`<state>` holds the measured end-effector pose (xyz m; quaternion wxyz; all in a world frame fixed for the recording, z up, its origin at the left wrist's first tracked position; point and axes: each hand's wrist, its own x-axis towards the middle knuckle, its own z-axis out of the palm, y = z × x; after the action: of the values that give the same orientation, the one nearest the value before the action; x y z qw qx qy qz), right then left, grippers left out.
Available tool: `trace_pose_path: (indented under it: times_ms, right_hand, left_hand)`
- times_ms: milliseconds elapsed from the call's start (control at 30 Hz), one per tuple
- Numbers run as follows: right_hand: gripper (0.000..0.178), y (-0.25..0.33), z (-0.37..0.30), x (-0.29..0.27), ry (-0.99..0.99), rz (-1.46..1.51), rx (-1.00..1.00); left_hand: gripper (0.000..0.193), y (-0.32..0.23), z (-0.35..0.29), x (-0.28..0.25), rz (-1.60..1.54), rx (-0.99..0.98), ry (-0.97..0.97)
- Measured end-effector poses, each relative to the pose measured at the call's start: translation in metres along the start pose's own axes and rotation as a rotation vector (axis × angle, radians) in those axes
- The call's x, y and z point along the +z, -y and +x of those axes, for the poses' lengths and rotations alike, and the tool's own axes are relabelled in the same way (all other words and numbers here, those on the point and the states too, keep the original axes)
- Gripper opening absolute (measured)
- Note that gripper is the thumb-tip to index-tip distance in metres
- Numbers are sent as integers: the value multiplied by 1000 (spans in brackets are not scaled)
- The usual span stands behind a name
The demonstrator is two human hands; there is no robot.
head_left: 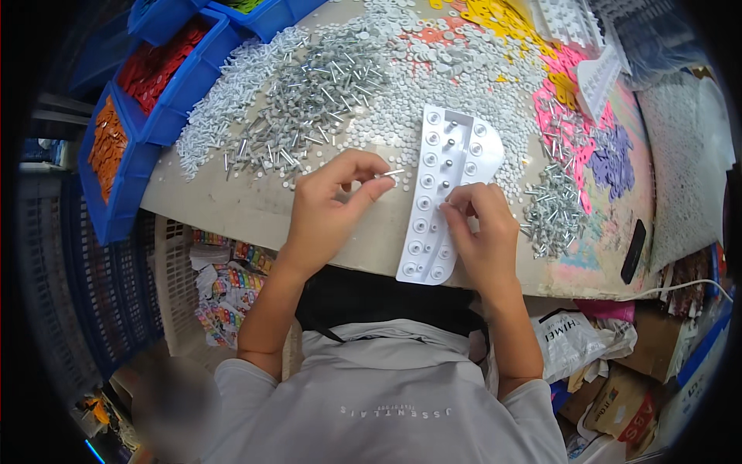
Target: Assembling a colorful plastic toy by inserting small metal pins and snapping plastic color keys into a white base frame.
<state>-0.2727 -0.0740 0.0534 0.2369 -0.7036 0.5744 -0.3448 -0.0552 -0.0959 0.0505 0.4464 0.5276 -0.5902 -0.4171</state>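
My left hand [328, 205] is closed in a pinch on a thin silvery metal pin [395, 172], just left of a white plastic tray [492, 148]. The tray lies lengthwise before me, with round cups along both sides and a channel between them. Small metal pins stand in several cups and along the channel. Over the tray's right side, my right hand [488, 228] has its thumb and fingertips pressed together close to the channel. Whatever is between those fingertips is too small or hidden to make out.
Heaps of metal pins [332, 77] and small white discs [479, 97] cover the table's far side. Blue bins [174, 116] with red and orange pieces stand left. Pink [568, 124], purple [612, 166] and yellow pieces [506, 22] lie right, near a black bar [634, 251].
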Motion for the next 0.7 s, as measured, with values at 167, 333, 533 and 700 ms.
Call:
trace_pose_path:
  times_ms: [167, 333, 533, 700]
  right_hand:
    - [18, -2, 3, -4, 13, -51, -118]
    - [16, 1, 5, -24, 92, -90, -229]
    - [15, -23, -10, -73, -35, -518, 63]
    - [14, -34, -21, -75, 27, -547, 137]
  left_hand:
    - [15, 3, -1, 7, 121, 273, 52]
    - [16, 1, -6, 23, 71, 307, 91]
    - [16, 3, -8, 40, 102, 394, 156]
    - [16, 9, -6, 48, 187, 491, 156]
